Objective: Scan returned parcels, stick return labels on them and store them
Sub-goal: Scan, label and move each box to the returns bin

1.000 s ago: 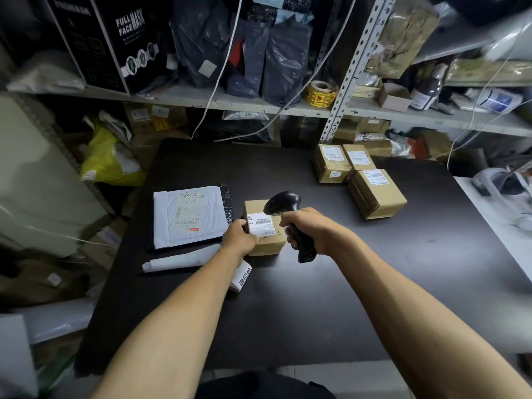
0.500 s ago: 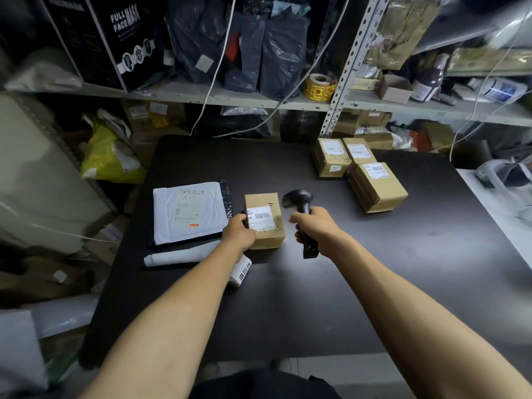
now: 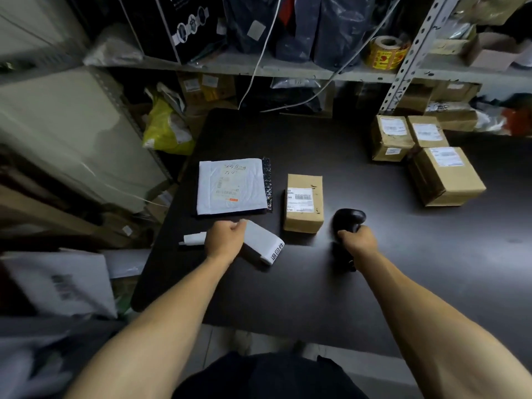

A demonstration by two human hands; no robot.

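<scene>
Near the middle of the frame, the person's right hand (image 3: 358, 243) is gripping the black barcode scanner (image 3: 347, 226), fingers curled round its handle, with the scanner's head sitting just right of a small cardboard parcel (image 3: 303, 204). That parcel is lying flat on the dark table (image 3: 403, 283), its white barcode label facing up, and neither hand is touching it. Left of centre, the left hand (image 3: 224, 240) is resting over a strip of white return labels (image 3: 262, 243), its fingers loosely bent; whether they are actually pinching the strip cannot be told from this angle. Above that hand, a white padded mailer (image 3: 231, 188) is lying flat, just left of the parcel. In the upper right of the frame, three more labelled cardboard boxes (image 3: 426, 156) are sitting clustered together, touching one another. A yellow tape roll (image 3: 385, 51) is resting on the shelf (image 3: 288, 69) at the top.
</scene>
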